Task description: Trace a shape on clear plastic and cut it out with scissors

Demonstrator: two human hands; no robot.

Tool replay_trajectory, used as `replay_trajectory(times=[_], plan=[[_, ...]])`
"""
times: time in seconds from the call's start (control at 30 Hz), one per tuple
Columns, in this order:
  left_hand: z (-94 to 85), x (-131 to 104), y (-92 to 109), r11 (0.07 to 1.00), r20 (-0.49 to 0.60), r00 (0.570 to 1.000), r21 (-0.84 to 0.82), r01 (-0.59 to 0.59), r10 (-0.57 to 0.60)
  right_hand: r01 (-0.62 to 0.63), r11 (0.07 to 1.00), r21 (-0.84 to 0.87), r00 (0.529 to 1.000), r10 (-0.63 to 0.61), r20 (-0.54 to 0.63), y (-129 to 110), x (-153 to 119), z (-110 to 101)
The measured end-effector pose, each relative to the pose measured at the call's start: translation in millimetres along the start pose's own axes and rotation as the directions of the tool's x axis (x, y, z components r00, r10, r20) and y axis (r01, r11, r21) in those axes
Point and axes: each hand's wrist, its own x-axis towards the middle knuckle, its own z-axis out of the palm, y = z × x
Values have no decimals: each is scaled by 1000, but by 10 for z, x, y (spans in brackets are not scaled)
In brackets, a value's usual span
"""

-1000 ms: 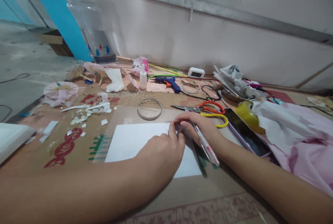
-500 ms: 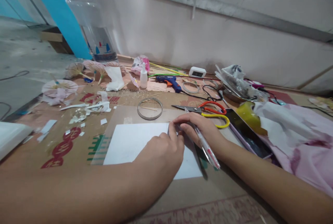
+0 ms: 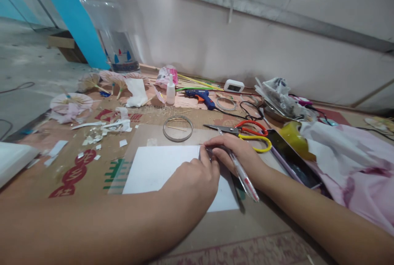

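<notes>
A white sheet of paper [image 3: 156, 160] lies on a clear sheet over the printed cardboard. My left hand [image 3: 195, 181] rests on it, fingers bent and pressed together at the paper's far edge; whatever they may pinch is hidden. Against those fingertips, my right hand [image 3: 238, 154] is closed, with a clear pen [image 3: 243, 172] held slantwise across it, its red-marked end towards me. What lies under the meeting fingertips cannot be made out. Just beyond the right hand are scissors [image 3: 237, 129] with one red and one yellow handle. A thin ring [image 3: 164, 133] sits past the paper.
At the back are a blue glue gun [image 3: 203, 99], a small white bottle [image 3: 170, 90] and a white digital device [image 3: 234, 86]. Paper scraps [image 3: 123, 143] and small paper umbrellas [image 3: 71, 105] lie left. A phone [image 3: 292, 158] and pink-white cloth [image 3: 363, 166] are right.
Both hands stay almost in place at the paper's far edge. The pen's near end has shifted very slightly left and down.
</notes>
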Motion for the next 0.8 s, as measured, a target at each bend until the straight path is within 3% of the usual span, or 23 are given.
replay_trajectory(times=[0.37, 0.8], plan=[[9, -14, -9, 1000, -73, 997, -12, 1, -2, 3, 1000, 3, 1000, -3, 15, -18, 12, -23], [10, 1, -10, 1000, -67, 998, -11, -1, 0, 23, 1000, 10, 1000, -23, 1, -18, 1, -28]])
